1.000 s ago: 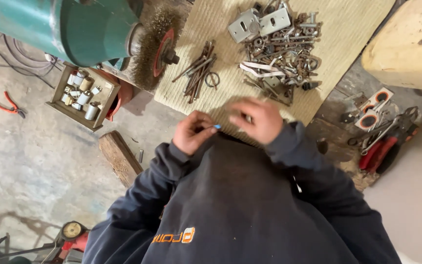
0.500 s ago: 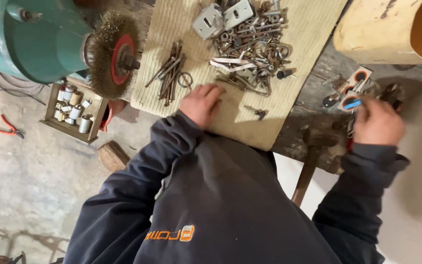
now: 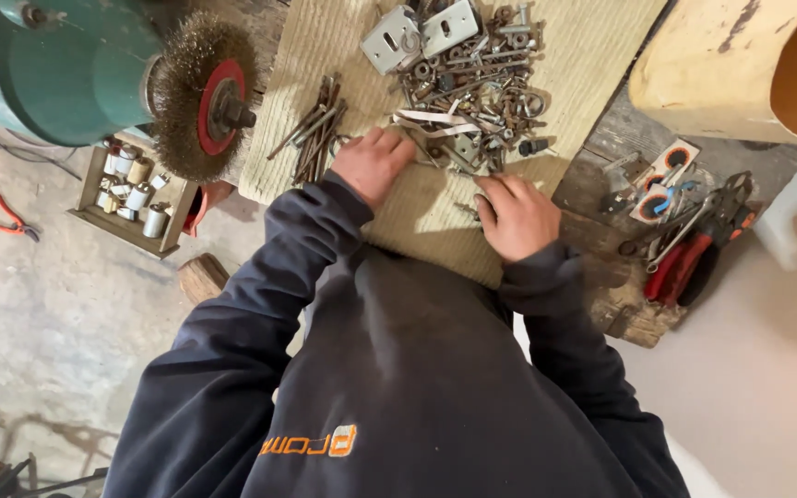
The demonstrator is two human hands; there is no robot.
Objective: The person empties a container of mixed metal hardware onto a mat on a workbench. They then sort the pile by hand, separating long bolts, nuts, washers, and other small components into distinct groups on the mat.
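Beige mat (image 3: 565,83) bears scrap pile (image 3: 468,88); both hands' fingertips hidden.

The right hand (image 3: 514,217), which half a second ago is out at three o'clock over the tools (image 3: 684,244) at the desk's edge, is now back on the woven mat (image 3: 435,207), at the six o'clock edge of the pile of metal parts (image 3: 468,92). The left hand (image 3: 373,164) has shifted from bare mat toward the pile's seven o'clock side, fingers touching the scrap. A second ago both hands are together near the chest.
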